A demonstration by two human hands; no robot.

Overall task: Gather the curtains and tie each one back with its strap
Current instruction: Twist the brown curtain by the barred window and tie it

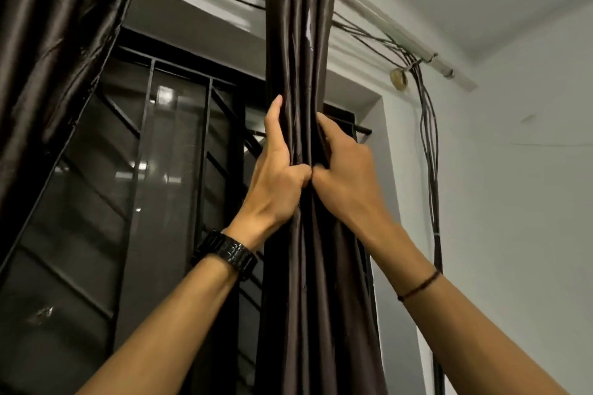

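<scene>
Curtain panel of dark brown satin (300,42) hangs gathered into a narrow, pleated column in the middle of the view, in front of the right part of a window with a black metal grille (179,138). Both hands clasp it from opposite sides at the same height, knuckles almost touching. The left hand (276,183) grips the folds from the left with its lower fingers curled in, while its index finger lies straight up along the fabric; a black link-band wristwatch (226,253) sits on that wrist. The right hand (346,170) wraps the bundle from the right, fingers curled round the pleats and their tips hidden behind the cloth; a thin dark cord bracelet (418,287) circles that forearm. A second dark satin curtain (57,26) hangs at the upper left, well apart from the held one. Above, a white rail (401,32) runs along the pale wall (529,170), and a bundle of dark cables (428,138) drops down beside the window's right edge.
</scene>
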